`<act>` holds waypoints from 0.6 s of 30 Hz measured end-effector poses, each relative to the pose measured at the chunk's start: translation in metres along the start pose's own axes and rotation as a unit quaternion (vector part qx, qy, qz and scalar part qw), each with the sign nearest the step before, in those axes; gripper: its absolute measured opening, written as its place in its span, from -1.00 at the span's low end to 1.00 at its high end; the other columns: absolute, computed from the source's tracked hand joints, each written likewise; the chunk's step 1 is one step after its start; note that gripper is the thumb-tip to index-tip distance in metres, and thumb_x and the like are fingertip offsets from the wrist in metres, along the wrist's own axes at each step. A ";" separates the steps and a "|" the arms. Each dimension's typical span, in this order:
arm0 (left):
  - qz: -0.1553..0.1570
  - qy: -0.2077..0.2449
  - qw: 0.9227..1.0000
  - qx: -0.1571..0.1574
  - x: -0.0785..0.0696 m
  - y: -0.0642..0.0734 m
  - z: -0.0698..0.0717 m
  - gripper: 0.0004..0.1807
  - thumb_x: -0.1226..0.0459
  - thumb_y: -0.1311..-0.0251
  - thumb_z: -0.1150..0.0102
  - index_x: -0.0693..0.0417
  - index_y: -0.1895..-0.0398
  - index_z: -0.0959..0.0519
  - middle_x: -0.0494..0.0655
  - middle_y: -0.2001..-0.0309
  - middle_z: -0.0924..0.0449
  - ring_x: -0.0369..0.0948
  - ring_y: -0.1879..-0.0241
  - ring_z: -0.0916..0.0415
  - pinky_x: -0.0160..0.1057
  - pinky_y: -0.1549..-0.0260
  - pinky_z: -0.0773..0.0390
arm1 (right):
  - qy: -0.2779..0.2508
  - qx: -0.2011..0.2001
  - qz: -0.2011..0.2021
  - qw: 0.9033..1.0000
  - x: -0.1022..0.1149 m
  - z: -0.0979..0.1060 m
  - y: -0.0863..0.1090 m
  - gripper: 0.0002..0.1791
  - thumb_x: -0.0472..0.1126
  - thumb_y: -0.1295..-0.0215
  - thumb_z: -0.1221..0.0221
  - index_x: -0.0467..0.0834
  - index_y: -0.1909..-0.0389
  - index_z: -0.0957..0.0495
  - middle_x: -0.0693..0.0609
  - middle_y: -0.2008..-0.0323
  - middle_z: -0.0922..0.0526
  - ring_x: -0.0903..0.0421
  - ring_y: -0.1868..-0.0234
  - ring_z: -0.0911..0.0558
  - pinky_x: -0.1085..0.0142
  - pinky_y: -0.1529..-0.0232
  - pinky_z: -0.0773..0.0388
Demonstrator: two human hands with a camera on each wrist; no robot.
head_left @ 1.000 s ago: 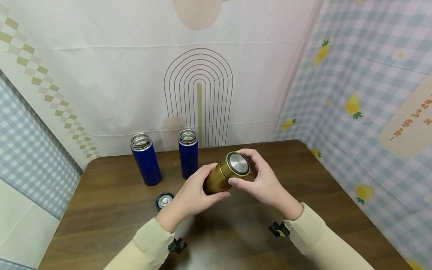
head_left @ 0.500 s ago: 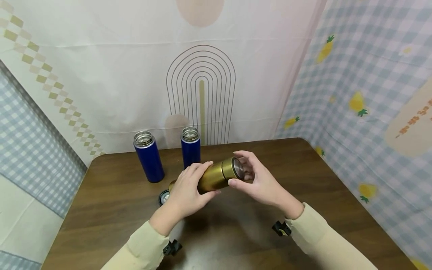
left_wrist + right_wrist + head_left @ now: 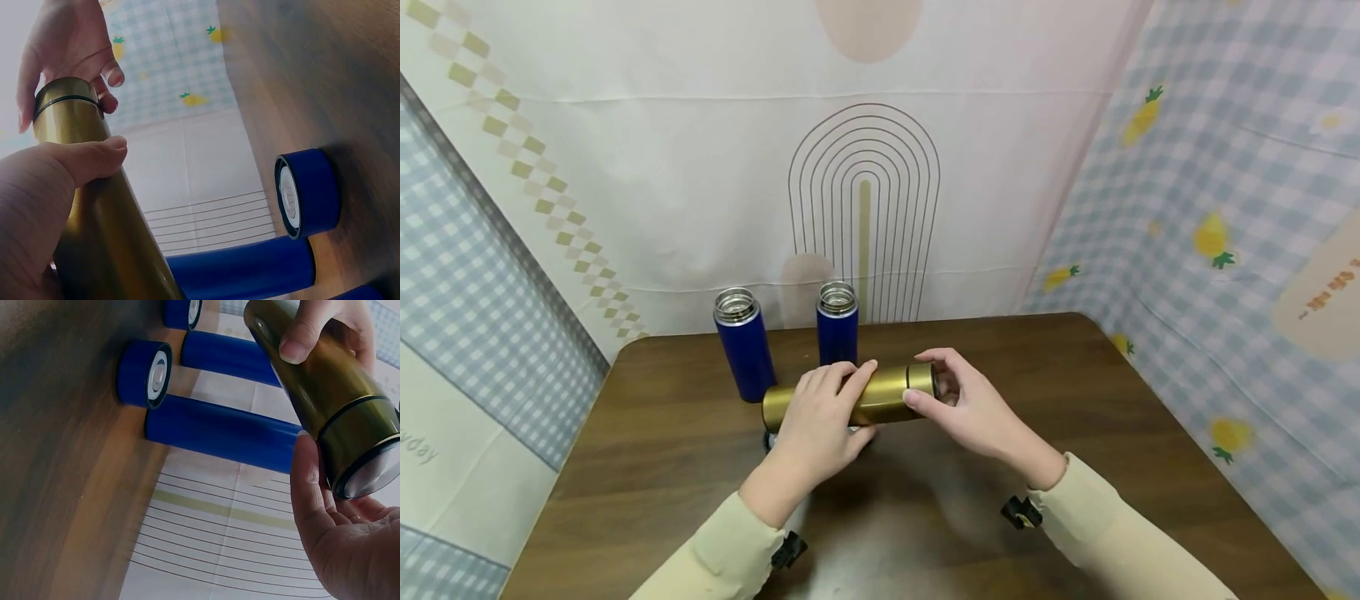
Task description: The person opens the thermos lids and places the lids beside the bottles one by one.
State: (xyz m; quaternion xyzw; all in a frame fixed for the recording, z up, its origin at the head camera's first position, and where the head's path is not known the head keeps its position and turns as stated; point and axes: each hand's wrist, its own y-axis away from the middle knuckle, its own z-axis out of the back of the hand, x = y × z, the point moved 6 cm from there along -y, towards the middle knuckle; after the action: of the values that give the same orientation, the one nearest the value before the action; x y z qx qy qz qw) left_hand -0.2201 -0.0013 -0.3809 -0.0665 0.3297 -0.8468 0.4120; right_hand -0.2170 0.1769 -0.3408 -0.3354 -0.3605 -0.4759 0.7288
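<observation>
A gold thermos flask (image 3: 887, 396) lies nearly level in the air above the table in the head view, its capped end to the right. My left hand (image 3: 816, 425) grips the middle of its body. At the other end, my right hand (image 3: 973, 408) holds the gold lid (image 3: 922, 380), thumb on the near side and fingers beyond. The lid sits on the body with a dark ring between them. Behind stand two uncapped blue thermos bottles (image 3: 747, 354), the right one partly hidden by the flask and left hand.
Two blue caps, one nearer (image 3: 134, 374) and one farther (image 3: 178, 312), rest on the wooden table (image 3: 647, 467) with their undersides up. Mostly they are hidden below the flask in the head view. A patterned cloth backdrop (image 3: 700, 183) hangs behind the table.
The gold flask has turned from its lid end facing the head camera to lying sideways, lid end right. Both hands keep their hold; the blue bottles stay standing.
</observation>
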 end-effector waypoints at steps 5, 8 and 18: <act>-0.005 -0.005 1.000 -0.008 0.000 -0.001 -0.001 -0.11 0.04 0.19 -0.54 0.03 -0.29 -0.40 0.01 0.03 -0.45 0.02 0.01 -0.44 0.03 -0.06 -0.38 | -0.015 0.015 -0.015 1.000 -0.007 -0.001 0.000 -0.50 -0.07 -0.27 -0.27 -0.15 -0.14 -0.37 -0.11 0.16 -0.55 0.00 0.23 -0.60 0.20 0.28 -0.60; -0.008 -0.003 1.000 -0.004 0.000 -0.001 -0.003 -0.13 0.03 0.23 -0.55 0.01 -0.26 -0.43 -0.03 0.07 -0.48 -0.01 0.07 -0.47 0.00 0.00 -0.42 | -0.018 0.027 -0.027 0.999 -0.010 -0.002 0.000 -0.52 -0.08 -0.27 -0.27 -0.14 -0.12 -0.38 -0.09 0.15 -0.55 0.01 0.23 -0.59 0.19 0.27 -0.60; -0.032 -0.014 0.999 -0.006 0.003 -0.002 -0.001 -0.17 -0.02 0.34 -0.57 -0.01 -0.13 -0.52 -0.09 0.17 -0.54 -0.07 0.20 -0.52 -0.06 0.13 -0.51 | -0.016 0.042 -0.004 0.999 -0.008 -0.004 0.005 -0.50 -0.18 -0.20 -0.33 -0.15 -0.11 -0.37 -0.08 0.20 -0.54 0.00 0.26 -0.56 0.25 0.31 -0.59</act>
State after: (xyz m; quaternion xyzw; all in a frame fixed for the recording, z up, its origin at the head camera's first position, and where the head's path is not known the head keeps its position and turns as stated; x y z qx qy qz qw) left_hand -0.2236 -0.0018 -0.3807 -0.0912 0.3273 -0.8565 0.3887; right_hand -0.2143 0.1788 -0.3501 -0.3109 -0.3928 -0.4578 0.7345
